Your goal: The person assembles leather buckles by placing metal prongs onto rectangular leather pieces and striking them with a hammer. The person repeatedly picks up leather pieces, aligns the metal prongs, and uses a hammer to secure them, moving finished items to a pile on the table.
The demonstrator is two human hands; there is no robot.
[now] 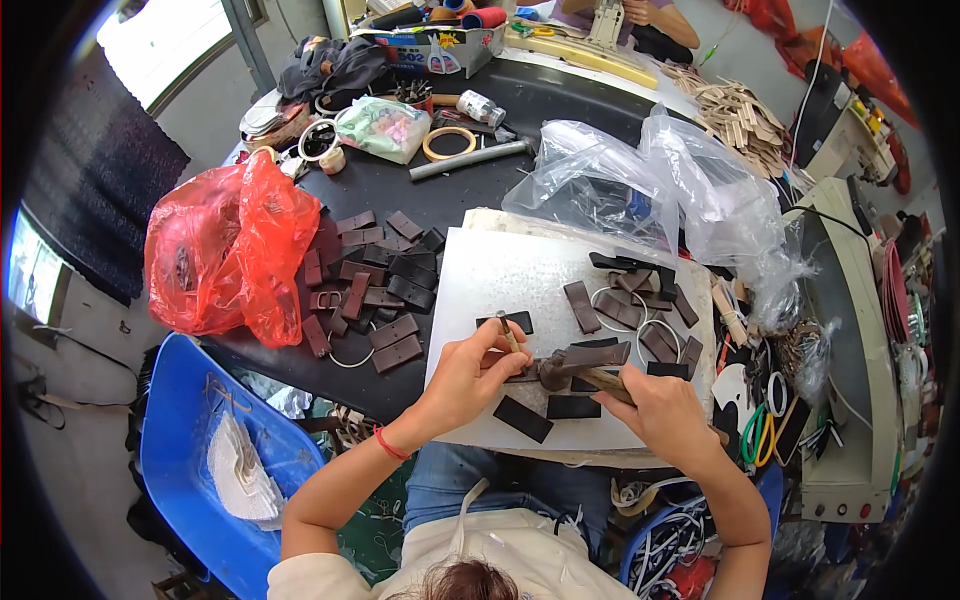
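Note:
My left hand [462,378] pinches a short upright punch [508,332] over the pale board [482,262]. Just to its right is the head of a hammer [556,372], whose wooden handle my right hand [664,416] grips. Around both hands lie flat black strips [523,419], leather-like, one of them [574,407] below the hammer. The punch's lower end is hidden by my left fingers. On the board's right part, brown leather-like pieces [580,306] lie loosely among pale cord loops [618,308].
Left of the board are a pile of brown and black pieces [398,343] and a red plastic bag [222,252]. Clear plastic bags [600,180] cover the board's far edge. A blue tub [172,440] stands lower left. Another person's arm [672,22] shows at the far side.

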